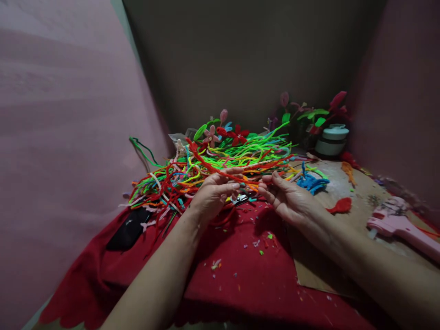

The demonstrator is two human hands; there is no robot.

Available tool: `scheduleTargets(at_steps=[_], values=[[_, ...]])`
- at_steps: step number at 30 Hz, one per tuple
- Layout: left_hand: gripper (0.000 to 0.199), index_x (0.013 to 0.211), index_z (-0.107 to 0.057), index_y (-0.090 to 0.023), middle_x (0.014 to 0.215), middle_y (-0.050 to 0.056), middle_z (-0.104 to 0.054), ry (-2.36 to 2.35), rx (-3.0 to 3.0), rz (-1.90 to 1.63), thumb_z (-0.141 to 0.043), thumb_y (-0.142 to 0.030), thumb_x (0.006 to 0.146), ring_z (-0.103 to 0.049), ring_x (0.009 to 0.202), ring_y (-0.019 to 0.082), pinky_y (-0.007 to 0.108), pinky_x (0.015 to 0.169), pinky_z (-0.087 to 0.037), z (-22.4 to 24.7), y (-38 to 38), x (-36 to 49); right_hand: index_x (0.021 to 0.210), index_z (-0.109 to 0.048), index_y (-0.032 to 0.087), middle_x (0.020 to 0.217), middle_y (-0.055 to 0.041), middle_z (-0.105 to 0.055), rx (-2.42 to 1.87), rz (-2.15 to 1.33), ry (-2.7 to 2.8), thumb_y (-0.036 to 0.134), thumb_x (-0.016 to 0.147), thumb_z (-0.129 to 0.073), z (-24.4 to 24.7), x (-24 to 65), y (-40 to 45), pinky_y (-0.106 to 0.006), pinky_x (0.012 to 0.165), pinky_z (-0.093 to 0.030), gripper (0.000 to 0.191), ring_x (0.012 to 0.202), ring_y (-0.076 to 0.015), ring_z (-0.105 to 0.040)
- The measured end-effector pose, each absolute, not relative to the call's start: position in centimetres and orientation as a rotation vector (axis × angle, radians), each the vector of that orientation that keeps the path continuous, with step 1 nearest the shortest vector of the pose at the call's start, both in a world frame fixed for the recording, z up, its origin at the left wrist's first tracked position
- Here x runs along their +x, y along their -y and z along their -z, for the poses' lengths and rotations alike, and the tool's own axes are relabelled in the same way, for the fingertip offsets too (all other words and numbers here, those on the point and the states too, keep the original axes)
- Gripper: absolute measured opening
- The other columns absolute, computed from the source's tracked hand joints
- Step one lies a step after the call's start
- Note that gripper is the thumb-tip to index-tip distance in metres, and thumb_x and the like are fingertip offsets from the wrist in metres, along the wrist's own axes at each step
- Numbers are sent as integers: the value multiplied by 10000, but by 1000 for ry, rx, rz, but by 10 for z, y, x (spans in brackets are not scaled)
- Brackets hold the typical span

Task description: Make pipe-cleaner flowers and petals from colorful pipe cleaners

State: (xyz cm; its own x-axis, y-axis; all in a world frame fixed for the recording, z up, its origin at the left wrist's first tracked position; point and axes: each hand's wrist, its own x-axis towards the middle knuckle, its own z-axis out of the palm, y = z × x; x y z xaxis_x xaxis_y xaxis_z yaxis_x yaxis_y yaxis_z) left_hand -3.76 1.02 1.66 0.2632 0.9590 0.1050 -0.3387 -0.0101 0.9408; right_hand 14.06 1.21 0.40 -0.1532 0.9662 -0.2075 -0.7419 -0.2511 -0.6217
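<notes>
A red pipe cleaner [206, 163] stretches between my two hands, its free end rising up and left over the pile. My left hand [218, 185] pinches it between thumb and fingers. At its other end my right hand [283, 190] is closed with thumb and fingertips on the same red pipe cleaner. Just beyond both hands lies a tangled heap of pipe cleaners [240, 158] in green, red, orange and white. Below my left fingers, a small shiny metal tool [239, 199] is partly hidden.
A black phone [129, 230] lies at left on the red tablecloth [240, 284]. At right, cardboard [309, 263] bears a blue pipe-cleaner piece [312, 179], a red petal shape [340, 206] and a pink glue gun [398, 224]. Fuzzy flowers [239, 135] and a lidded jar [331, 141] stand behind.
</notes>
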Motion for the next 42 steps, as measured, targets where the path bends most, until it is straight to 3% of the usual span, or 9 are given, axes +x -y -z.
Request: scheduleTargets(at_steps=[4, 8, 12, 19, 22, 27, 35, 42], values=[[163, 871, -683, -88, 713, 47, -652, -722, 1186, -1148, -651, -151, 723, -597, 620, 88, 189, 610, -469, -18, -8, -35, 647, -638, 133, 611, -39, -644, -699, -1730, 447, 168, 863, -513, -1, 141, -13, -175, 586, -581, 252, 582, -102, -636], [122, 801, -691, -74, 709, 68, -673, -748, 1052, -1239, -634, -163, 740, -630, 629, 109, 207, 641, -504, -16, -10, -31, 689, -660, 106, 639, -64, -660, -680, -1739, 502, 98, 852, -490, 0, 141, -13, -188, 607, -585, 236, 599, -116, -651], [96, 761, -691, -72, 675, 71, -675, -744, 960, -1277, -647, -149, 724, -638, 604, 118, 207, 609, -524, -15, -10, -27, 731, -672, 78, 670, -72, -667, -639, -1737, 587, 21, 807, -497, 3, 141, -12, -194, 613, -583, 199, 601, -126, -662], [63, 719, -676, -74, 632, 38, -650, -763, 775, -1447, -661, -134, 704, -593, 498, 98, 189, 417, -486, -13, -16, -30, 688, -655, 106, 575, -38, -639, -663, -1642, 675, 121, 785, -595, 0, 144, -12, -194, 471, -549, 114, 480, -111, -618], [85, 718, -667, -81, 540, 3, -599, -811, 746, -1486, -691, -150, 675, -548, 430, 86, 185, 367, -452, -12, -17, -28, 717, -655, 122, 615, -32, -658, -641, -1631, 691, 156, 722, -679, -1, 143, -11, -212, 516, -557, 42, 531, -121, -637], [205, 727, -648, -79, 539, -2, -589, -833, 810, -1445, -758, -193, 597, -543, 445, 83, 169, 369, -422, -9, -9, -14, 849, -679, 134, 668, -25, -686, -608, -1673, 815, 129, 648, -731, 2, 136, -4, -221, 584, -540, 207, 573, -115, -643], [227, 797, -653, -85, 667, 47, -647, -831, 1022, -1291, -700, -276, 683, -572, 521, 94, 175, 409, -415, -1, 2, -1, 804, -679, 118, 698, -49, -700, -558, -1668, 783, 120, 615, -739, 1, 135, -2, -258, 612, -558, 199, 587, -140, -658], [205, 764, -645, -93, 664, 26, -618, -837, 1031, -1282, -683, -283, 698, -511, 498, 61, 181, 437, -392, 1, 3, 1, 849, -679, 124, 679, -28, -683, -539, -1666, 709, 86, 641, -700, 1, 137, -5, -201, 588, -547, 213, 573, -103, -641]])
